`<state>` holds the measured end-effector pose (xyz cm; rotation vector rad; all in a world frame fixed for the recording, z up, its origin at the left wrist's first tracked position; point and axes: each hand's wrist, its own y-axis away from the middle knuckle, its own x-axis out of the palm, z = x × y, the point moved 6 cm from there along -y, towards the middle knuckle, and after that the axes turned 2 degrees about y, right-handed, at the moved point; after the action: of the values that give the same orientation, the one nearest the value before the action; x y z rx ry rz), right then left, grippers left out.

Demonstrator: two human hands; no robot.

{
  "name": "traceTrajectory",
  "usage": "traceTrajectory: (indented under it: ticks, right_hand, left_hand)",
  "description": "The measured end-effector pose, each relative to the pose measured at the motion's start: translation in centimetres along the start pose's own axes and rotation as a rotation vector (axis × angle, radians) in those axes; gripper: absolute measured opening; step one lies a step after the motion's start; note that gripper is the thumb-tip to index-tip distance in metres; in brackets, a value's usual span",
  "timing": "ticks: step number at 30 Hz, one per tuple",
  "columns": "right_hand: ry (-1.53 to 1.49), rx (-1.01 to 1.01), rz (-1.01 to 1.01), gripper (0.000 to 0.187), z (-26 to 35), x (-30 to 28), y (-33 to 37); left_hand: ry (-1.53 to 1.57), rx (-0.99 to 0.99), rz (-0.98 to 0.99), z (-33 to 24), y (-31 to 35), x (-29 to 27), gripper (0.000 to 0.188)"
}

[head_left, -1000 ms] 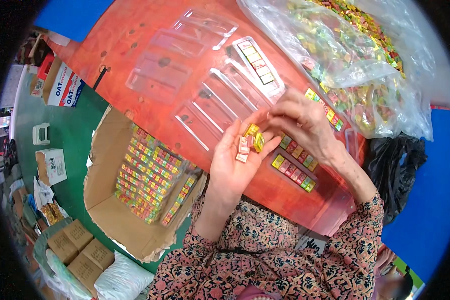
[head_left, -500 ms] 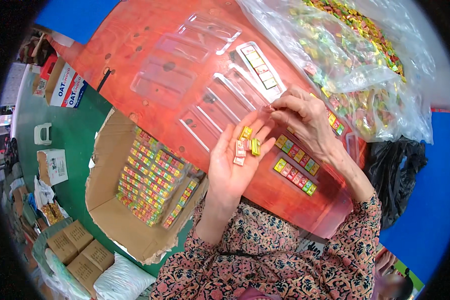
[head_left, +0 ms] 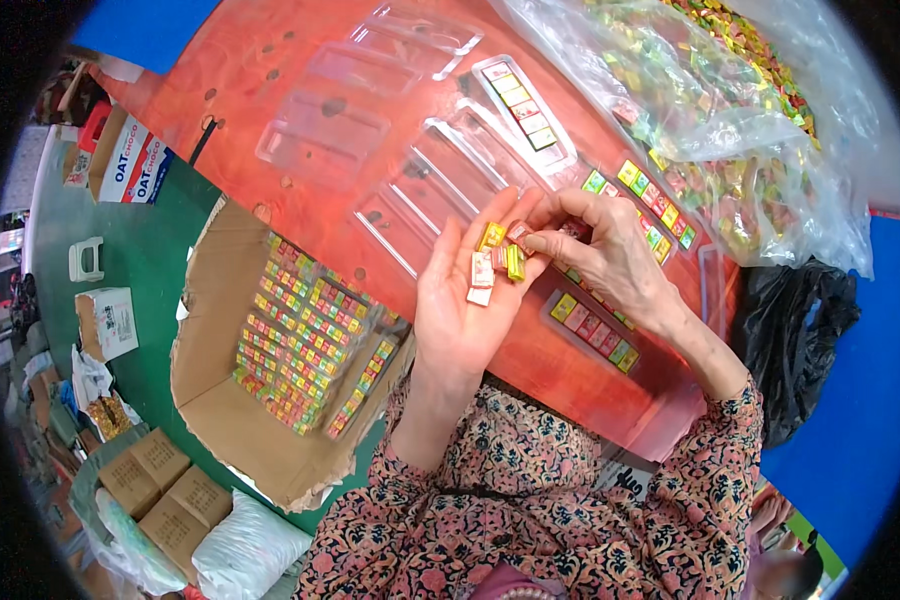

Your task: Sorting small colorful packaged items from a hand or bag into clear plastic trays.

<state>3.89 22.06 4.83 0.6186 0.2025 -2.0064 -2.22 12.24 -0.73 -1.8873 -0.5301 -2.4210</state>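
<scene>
My left hand point(head_left: 457, 322) is palm up over the red table, fingers stretched, with several small wrapped candies point(head_left: 482, 268) in red, yellow and green lying on it. Thumb and fingers of my right hand point(head_left: 618, 258) pinch a red wrapped candy point(head_left: 518, 231) above the left fingers. Beyond the hands sit clear plastic trays point(head_left: 395, 222) with long compartments. A clear tray point(head_left: 570, 148) holding one row of candies lies farther off. More candy rows point(head_left: 592, 332) lie right of my left hand, partly hidden by my right hand and wrist.
A clear plastic bag point(head_left: 770, 185) of loose candies covers the far right of the red table point(head_left: 260, 60). A black bag point(head_left: 795, 340) hangs beside it. At left, an open cardboard box point(head_left: 220, 400) contains many filled trays; closed cartons point(head_left: 160, 480) stand farther left.
My right hand has moved slightly down and nearer the left palm, its fingertips now at the candies. The left hand stays nearly in place. The view has shifted a little.
</scene>
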Motion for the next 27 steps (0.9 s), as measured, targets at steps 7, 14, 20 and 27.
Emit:
traceTrajectory:
  ticks: [7, 14, 20, 27]
  right_hand:
    - [-0.032, -0.148, -0.094, 0.014, 1.6, 0.4, 1.1]
    - [0.394, -0.298, -0.137, 0.024, 2.4, 1.7, 2.3]
    - [-0.092, -0.047, -0.048, 0.014, 1.1, -0.5, 0.9]
    - [0.182, -0.032, -0.29, 0.014, -3.5, -4.2, -3.0]
  left_hand:
    - [-0.086, 0.033, -0.14, -0.1, 0.0, -0.7, 0.053]
    - [-0.142, 0.003, -0.128, 0.3, -0.1, -0.5, 0.052]
    - [-0.034, 0.026, -0.114, -0.3, 0.2, -0.6, 0.05]
    - [0.065, -0.03, -0.085, -0.1, 0.4, -0.3, 0.05]
